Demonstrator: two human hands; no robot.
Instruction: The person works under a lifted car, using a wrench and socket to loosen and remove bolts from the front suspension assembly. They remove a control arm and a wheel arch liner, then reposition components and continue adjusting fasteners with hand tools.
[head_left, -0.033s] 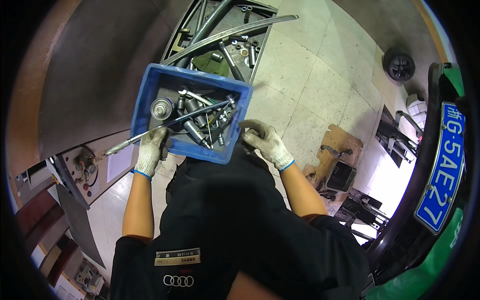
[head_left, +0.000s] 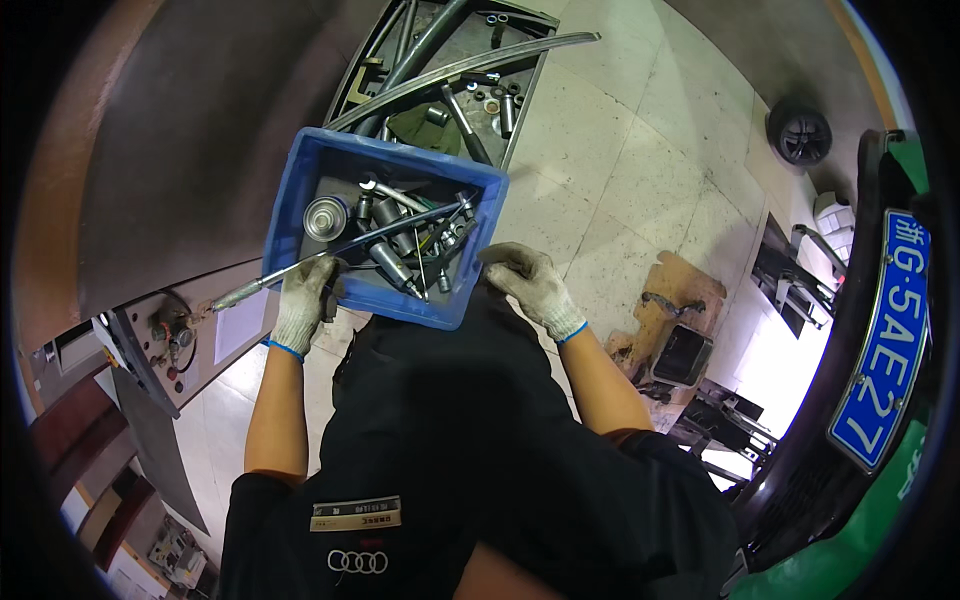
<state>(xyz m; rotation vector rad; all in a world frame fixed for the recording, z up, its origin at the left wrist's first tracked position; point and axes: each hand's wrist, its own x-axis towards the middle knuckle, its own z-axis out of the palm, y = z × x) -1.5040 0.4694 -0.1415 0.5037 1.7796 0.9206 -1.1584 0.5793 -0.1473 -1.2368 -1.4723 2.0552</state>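
Note:
A blue plastic bin [head_left: 400,147] is in front of my body, filled with metal tools. My left hand [head_left: 302,295], in a pale knit glove, is closed around its near left edge. At the right wall, my gloved right hand [head_left: 536,287] has its fingers curled against the bin. A long metal bar with a knurled handle [head_left: 240,294] lies across the bin and sticks out past the left rim, beside my left hand. Inside are a round metal can [head_left: 325,218], a wrench [head_left: 384,191], a large socket [head_left: 390,262] and several smaller pieces, partly overlapping.
Beyond the bin stands a tool cart [head_left: 528,100] with bars, sockets and a long curved strip [head_left: 480,63] overhanging its right edge. At right are a car bumper with a blue plate [head_left: 882,330], a wheel [head_left: 799,131] and cardboard [head_left: 690,285] on the floor. A desk [head_left: 140,330] is at left.

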